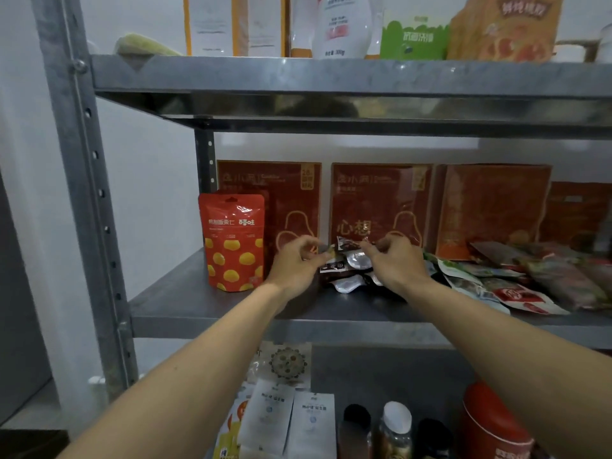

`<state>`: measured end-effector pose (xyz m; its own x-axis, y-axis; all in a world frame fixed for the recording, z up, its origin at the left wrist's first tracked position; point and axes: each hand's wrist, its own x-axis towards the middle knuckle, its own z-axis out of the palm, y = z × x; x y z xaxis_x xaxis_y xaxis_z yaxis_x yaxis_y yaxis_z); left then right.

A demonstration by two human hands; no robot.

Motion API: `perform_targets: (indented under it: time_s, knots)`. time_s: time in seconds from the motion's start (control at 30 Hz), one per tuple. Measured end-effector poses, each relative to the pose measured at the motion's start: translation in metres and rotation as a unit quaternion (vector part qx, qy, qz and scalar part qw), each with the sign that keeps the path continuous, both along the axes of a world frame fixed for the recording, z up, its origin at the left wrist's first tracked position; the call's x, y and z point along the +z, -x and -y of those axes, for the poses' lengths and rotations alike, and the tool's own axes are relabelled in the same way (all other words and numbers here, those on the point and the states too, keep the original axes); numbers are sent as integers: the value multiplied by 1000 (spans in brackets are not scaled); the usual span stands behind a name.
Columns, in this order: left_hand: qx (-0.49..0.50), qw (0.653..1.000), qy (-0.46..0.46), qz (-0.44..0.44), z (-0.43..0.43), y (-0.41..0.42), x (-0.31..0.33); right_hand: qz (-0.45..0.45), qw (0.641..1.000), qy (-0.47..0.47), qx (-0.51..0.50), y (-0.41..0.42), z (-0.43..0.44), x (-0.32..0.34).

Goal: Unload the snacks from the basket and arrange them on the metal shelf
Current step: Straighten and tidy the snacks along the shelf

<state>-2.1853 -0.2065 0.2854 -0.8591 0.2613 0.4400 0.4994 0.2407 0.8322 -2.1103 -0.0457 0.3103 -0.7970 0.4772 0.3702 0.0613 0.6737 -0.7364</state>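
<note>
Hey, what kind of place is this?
Likely a storeroom or pantry: a bare metal shelf against a plain wall, red boxes lined up at the back, and loose snack packets piled in front.

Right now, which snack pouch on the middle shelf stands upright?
The red pouch with yellow chestnuts, left of the left hand; the other packs lie flat.

Top edge, 12 o'clock: white pouch (341, 24) with red label. At its 3 o'clock: green-and-white carton (414, 38), then orange box (503, 28). At 11 o'clock: pale yellow-green bundle (145, 44). Bottom edge, 6 o'clock: two white sachets (291, 422) side by side. At 5 o'clock: clear jar (395, 429) with white cap, between two dark-topped containers (356, 425). Red canister (493, 425) at their 3 o'clock. White wall (159, 180) at 9 o'clock.
</note>
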Motion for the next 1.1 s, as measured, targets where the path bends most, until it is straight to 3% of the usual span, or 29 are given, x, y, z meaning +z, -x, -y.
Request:
perform_targets:
  time_s: [0.13, 0.2, 0.57, 0.83, 1.1]
  knots:
    - [-53, 997, 0, 59, -34, 22, 6, 46, 998, 9, -30, 24, -12, 3]
    - [-65, 995, -3, 72, -47, 28, 12, 52, 997, 58, -19, 31, -16, 5]
    - [-34, 984, -137, 106, -50, 19, 16, -42, 945, 321, 44, 36, -17, 14]
    - [-18, 984, -175, -12, -31, 25, 19, -83, 941, 309, 109, 45, 2, 16]
    - [-34, 977, -209, -34, -17, 56, 17, -46, 941, 296, 159, 89, 12, 21]
